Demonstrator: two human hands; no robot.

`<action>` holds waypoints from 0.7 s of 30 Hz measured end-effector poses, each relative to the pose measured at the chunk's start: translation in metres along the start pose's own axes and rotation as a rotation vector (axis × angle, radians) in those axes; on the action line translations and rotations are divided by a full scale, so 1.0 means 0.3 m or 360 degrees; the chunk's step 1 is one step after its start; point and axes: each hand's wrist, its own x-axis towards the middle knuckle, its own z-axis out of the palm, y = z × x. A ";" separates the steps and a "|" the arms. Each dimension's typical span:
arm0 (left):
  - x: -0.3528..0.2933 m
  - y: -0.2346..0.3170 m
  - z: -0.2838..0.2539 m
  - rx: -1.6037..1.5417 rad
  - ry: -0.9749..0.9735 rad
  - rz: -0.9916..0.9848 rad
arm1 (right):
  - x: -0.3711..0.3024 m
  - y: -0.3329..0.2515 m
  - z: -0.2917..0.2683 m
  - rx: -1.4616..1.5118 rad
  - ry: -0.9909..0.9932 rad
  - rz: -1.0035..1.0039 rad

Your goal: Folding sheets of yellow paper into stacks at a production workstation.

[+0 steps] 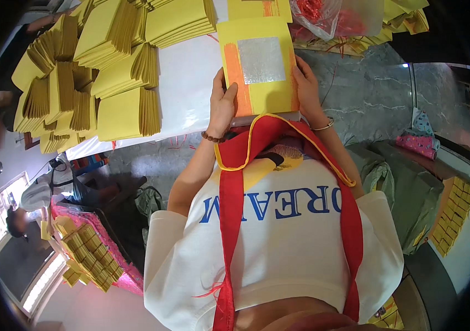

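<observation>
Both my hands hold a stack of yellow joss paper with an orange strip and a silver foil square [262,62] on its top sheet, at the near edge of the table. My left hand [224,105] grips its left side, thumb on the orange strip. On the right side, the fingers of my right hand [307,92] are wrapped round the edge, partly hidden. Just beyond it lies another yellow sheet stack [252,11] with an orange mark, cut off by the picture's top. A red apron [231,220] with yellow trim hangs close below my hands.
Fanned piles of plain yellow paper [127,116] cover the left of the white table [182,83]. A clear plastic bag [323,16] of red strings lies at far right. Tied yellow bundles [88,251] stand lower left, with more [453,215] at right near green sacks [406,187]. People are at left.
</observation>
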 end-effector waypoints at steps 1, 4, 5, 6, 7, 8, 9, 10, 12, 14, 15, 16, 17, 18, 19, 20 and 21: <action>0.002 0.000 0.000 -0.0043 -0.0011 -0.0009 | 0.003 0.005 -0.005 -0.0001 0.0002 0.0002; 0.008 0.006 -0.008 -0.0100 -0.0031 -0.0048 | 0.010 0.013 -0.030 -0.0048 0.0001 -0.0096; 0.006 0.007 -0.017 -0.0113 -0.0038 -0.0071 | 0.008 0.002 -0.039 -0.0396 0.0045 -0.0379; -0.001 0.002 -0.028 -0.0111 -0.0036 -0.0075 | 0.005 -0.012 -0.048 -0.0744 0.0088 -0.0661; -0.002 -0.006 -0.041 0.0336 0.0118 0.0161 | 0.004 -0.033 -0.062 -0.0744 0.0089 -0.0658; -0.008 0.001 -0.045 0.0784 0.0268 0.0395 | -0.003 -0.059 -0.082 -0.1166 -0.0065 -0.0938; -0.011 0.014 -0.050 0.0787 0.0265 0.0387 | -0.008 -0.078 -0.090 -0.1589 -0.0228 -0.1213; -0.020 0.063 -0.034 0.1115 0.0139 0.0778 | -0.016 -0.090 -0.092 -0.1594 -0.0210 -0.1196; -0.035 0.097 -0.027 0.1441 -0.0149 0.1252 | -0.025 -0.095 -0.095 -0.1864 -0.0484 -0.1096; -0.038 0.120 -0.012 0.1575 -0.0426 0.1361 | -0.006 -0.065 -0.115 -0.1480 -0.0520 -0.0938; -0.040 0.125 -0.003 0.1707 -0.0694 0.1475 | 0.003 -0.050 -0.126 -0.1090 -0.0554 -0.0793; -0.042 0.126 -0.002 0.1804 -0.0802 0.1471 | 0.008 -0.039 -0.128 -0.1087 -0.0544 -0.0787; -0.040 0.119 -0.001 0.1804 -0.0815 0.1468 | 0.012 -0.030 -0.131 -0.1004 -0.0536 -0.0683; -0.038 0.108 0.000 0.1928 -0.0854 0.1502 | 0.013 -0.022 -0.134 -0.0921 -0.0528 -0.0581; -0.035 0.105 0.004 0.2051 -0.0895 0.1538 | 0.015 -0.019 -0.135 -0.0917 -0.0514 -0.0579; -0.034 0.107 0.004 0.2049 -0.0910 0.1540 | 0.016 -0.017 -0.135 -0.0899 -0.0513 -0.0565; -0.030 0.112 0.001 0.2049 -0.0922 0.1527 | 0.017 -0.015 -0.135 -0.0882 -0.0512 -0.0551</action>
